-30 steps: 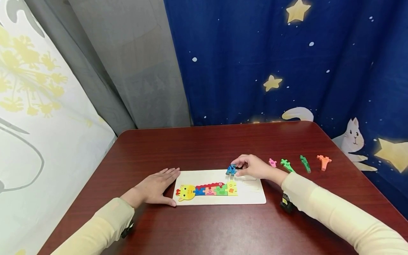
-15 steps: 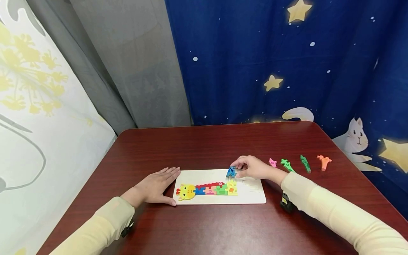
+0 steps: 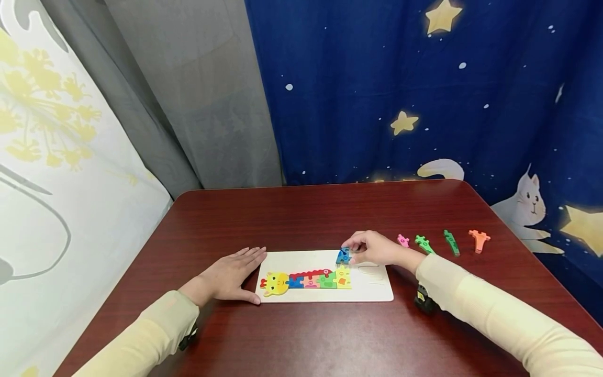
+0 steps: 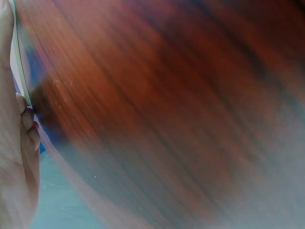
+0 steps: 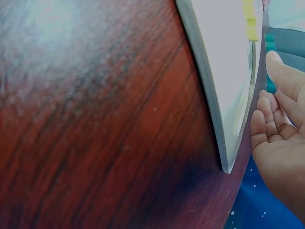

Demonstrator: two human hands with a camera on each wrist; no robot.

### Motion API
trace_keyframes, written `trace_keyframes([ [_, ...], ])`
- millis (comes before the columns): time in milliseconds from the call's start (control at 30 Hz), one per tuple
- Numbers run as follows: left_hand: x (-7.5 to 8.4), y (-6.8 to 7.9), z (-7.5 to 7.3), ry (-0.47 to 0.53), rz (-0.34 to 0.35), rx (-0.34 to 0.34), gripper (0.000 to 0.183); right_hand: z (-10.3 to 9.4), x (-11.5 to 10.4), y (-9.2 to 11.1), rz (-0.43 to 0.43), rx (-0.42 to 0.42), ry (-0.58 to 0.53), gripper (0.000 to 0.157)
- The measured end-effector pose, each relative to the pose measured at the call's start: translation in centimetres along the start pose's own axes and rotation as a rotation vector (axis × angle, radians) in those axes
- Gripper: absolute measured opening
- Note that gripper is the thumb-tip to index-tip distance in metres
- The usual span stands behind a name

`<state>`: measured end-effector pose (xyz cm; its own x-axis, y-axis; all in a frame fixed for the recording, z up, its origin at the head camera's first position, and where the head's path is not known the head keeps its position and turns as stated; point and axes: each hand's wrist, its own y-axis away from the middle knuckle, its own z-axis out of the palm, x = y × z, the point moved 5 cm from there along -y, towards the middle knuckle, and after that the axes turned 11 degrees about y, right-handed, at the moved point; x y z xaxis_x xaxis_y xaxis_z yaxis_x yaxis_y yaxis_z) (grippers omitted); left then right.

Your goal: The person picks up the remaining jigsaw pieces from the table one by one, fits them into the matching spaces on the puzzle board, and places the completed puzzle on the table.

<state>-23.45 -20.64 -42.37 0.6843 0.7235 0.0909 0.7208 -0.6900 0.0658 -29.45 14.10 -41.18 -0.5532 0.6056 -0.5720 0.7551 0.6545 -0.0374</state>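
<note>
A white puzzle board (image 3: 282, 259) lies on the table, with a giraffe's yellow head (image 3: 275, 284), a red mane strip (image 3: 308, 274) and several coloured neck pieces set in it. My left hand (image 3: 237, 276) rests flat at the board's left edge, fingers straight and spread. Between thumb and fingers my right hand (image 3: 374, 248) pinches a blue puzzle piece (image 3: 342, 256) over the board's upper part, just above the yellow piece (image 3: 343, 278). In the right wrist view the blue piece (image 5: 270, 87) shows edge-on, partly covered by the thumb.
Beyond my right hand lie loose puzzle pieces: a pink one (image 3: 402, 241), a light green one (image 3: 424, 244), a dark green one (image 3: 451, 242) and an orange one (image 3: 479, 240). The brown table (image 3: 301, 340) meets a blue star curtain (image 3: 348, 104) at the back.
My right hand has shifted slightly down and right, and the blue piece now sits a little nearer the yellow piece. My left hand has stayed at the board's edge.
</note>
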Motion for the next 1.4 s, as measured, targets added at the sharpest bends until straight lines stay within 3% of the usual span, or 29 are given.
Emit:
trace_keyframes([
  [1400,-0.11,-0.03,0.06,0.014,-0.017,-0.014,0.114,0.54,0.12,-0.09,-0.025,-0.038,-0.041,0.036],
])
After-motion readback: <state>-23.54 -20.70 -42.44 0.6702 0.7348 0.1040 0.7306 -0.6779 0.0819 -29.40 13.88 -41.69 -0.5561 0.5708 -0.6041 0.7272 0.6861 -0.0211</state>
